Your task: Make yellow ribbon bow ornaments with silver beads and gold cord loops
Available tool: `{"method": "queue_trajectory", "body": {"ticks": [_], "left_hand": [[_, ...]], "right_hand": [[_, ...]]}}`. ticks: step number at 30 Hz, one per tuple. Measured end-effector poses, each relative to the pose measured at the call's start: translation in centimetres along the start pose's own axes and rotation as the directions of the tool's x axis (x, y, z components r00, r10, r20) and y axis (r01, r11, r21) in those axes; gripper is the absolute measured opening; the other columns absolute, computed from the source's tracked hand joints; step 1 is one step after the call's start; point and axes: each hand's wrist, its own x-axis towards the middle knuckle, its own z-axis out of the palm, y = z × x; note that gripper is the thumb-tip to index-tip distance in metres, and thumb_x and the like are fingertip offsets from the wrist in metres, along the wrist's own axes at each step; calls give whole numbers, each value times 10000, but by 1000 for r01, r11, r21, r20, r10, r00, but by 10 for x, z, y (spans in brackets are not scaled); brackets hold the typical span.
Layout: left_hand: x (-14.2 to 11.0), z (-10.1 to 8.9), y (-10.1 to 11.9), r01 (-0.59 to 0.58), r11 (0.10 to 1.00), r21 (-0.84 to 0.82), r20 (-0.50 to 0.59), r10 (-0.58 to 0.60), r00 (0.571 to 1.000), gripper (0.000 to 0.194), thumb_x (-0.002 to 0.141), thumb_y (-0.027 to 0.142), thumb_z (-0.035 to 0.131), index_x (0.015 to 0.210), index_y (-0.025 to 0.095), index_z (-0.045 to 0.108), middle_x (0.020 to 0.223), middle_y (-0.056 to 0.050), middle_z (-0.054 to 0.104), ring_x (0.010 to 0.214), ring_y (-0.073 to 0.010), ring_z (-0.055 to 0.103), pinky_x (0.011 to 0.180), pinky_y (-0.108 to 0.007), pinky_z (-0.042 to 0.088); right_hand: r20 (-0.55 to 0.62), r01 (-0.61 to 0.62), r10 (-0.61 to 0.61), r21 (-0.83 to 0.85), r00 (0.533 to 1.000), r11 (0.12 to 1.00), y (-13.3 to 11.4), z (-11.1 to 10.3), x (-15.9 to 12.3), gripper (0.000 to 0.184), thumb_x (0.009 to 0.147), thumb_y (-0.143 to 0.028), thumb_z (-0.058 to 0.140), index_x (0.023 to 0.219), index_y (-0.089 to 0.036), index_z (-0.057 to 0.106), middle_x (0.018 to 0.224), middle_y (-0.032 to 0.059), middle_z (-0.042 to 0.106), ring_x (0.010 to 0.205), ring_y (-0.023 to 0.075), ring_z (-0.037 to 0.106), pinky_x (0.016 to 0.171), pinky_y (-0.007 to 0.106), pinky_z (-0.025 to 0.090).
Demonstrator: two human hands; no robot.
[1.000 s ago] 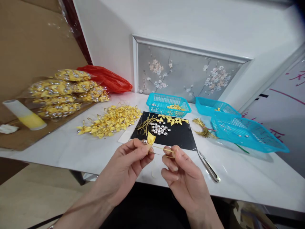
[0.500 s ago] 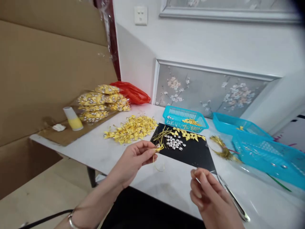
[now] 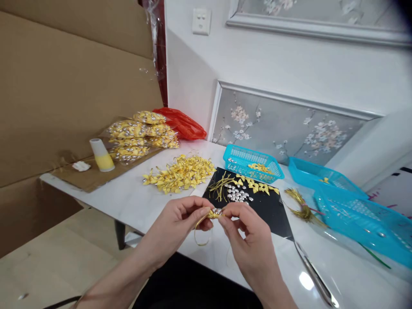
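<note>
Between my two hands, over the table's front part, is a small yellow ribbon bow with a silver bead (image 3: 216, 212). My left hand (image 3: 186, 219) pinches its left side, with a thin gold cord (image 3: 202, 244) looping down below the fingers. On the other side, the thumb and forefinger of my right hand (image 3: 247, 231) are closed on the same piece; the fingertips hide part of it. Just beyond the hands, a black mat (image 3: 270, 216) carries loose silver beads (image 3: 238, 195), yellow ribbon bows (image 3: 259, 187) and cut gold cords (image 3: 220, 189).
A heap of yellow bows (image 3: 183, 172) lies left of the mat, with filled plastic bags (image 3: 128, 139) and a white-yellow cone (image 3: 102, 156) behind. Blue baskets (image 3: 280, 171) stand at the back and right. Bundled gold cord (image 3: 304, 211) and a long metal tool (image 3: 317, 277) lie right.
My right hand has moved left and up to meet my left hand at the bow, where its fingers now pinch the piece. The view has shifted slightly.
</note>
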Motion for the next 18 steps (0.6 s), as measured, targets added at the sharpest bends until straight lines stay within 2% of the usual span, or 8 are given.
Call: {"method": "queue_trajectory", "body": {"ticks": [3, 6, 10, 15, 18], "left_hand": [[-5, -10, -2, 5, 1000, 14, -4, -5, 1000, 240, 862, 412, 661, 894, 193, 755, 811, -40, 704, 760, -172, 646, 762, -292, 542], [-9, -25, -5, 2, 1000, 16, -5, -2, 1000, 250, 868, 423, 646, 935, 210, 758, 901, -55, 718, 834, -192, 639, 807, -308, 531], [-10, -45, -12, 18, 999, 28, 33, -19, 999, 177, 811, 355, 719, 850, 186, 756, 804, -37, 698, 780, -171, 600, 734, -254, 478], [-8, -65, -20, 46, 999, 22, -1, -46, 999, 182, 787, 335, 726, 739, 160, 735, 687, -14, 644, 680, -146, 541, 660, -240, 429], [-11, -74, -24, 75, 996, -36, -69, -78, 995, 206, 754, 353, 748, 699, 156, 727, 644, -10, 633, 638, -138, 527, 620, -230, 419]], "right_hand": [[28, -150, 150, 16, 988, 988, -2, 10, 3, 204, 910, -337, 572, 765, -198, 607, 670, 0, 595, 606, 126, 540, 560, 235, 447], [55, -278, 275, 57, 960, 959, -2, 19, 4, 253, 912, -411, 568, 795, -189, 602, 652, -8, 586, 569, 114, 510, 536, 224, 423], [137, -259, 257, -5, 957, 966, 1, 37, 9, 330, 924, -471, 538, 785, -178, 597, 634, -6, 569, 558, 113, 489, 518, 219, 397], [158, -239, 252, -99, 955, 966, 3, 71, 12, 417, 956, -498, 458, 676, -195, 516, 564, -34, 480, 502, 100, 399, 468, 221, 309], [141, -198, 216, -134, 966, 971, 8, 92, 10, 404, 969, -486, 424, 700, -201, 524, 563, -33, 484, 493, 106, 392, 467, 226, 300]]}}
